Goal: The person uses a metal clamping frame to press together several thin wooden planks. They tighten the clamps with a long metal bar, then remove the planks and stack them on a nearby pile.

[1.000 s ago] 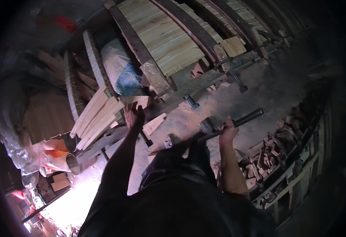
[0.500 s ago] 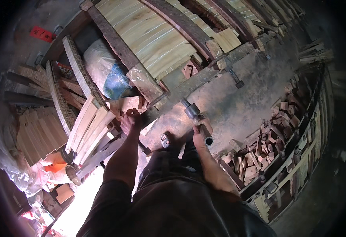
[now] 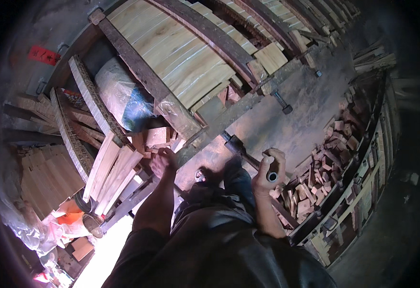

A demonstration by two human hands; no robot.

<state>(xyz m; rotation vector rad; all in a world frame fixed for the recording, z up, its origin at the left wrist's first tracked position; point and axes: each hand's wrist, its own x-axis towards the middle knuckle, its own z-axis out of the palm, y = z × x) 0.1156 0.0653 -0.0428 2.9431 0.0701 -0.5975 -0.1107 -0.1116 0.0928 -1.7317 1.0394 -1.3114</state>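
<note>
My right hand (image 3: 269, 172) is closed around the outer end of a long socket wrench (image 3: 250, 159). The hollow end of its tube shows by my palm. Its thick dark head fits over a threaded bolt (image 3: 225, 136) that sticks out of a metal clamp beam (image 3: 219, 117). My left hand (image 3: 164, 162) has curled fingers and rests by the near end of that beam, next to small wood blocks (image 3: 157, 137). What its fingers hold, if anything, is hidden. Pale boards (image 3: 171, 50) lie side by side under dark crossbars beyond the beam.
A long rack of wood offcuts (image 3: 322, 180) curves along the right. Another bolt (image 3: 283, 102) juts from the beam farther off. Wood strips (image 3: 111, 173) lean at the left, near a plastic-wrapped bundle (image 3: 123, 93) and a stack of boards (image 3: 49, 175). Bright light falls at lower left.
My right hand has moved right and outward to the tube's end, and the wrench's handle has swung to the right. My left hand has stayed by the beam's near end.
</note>
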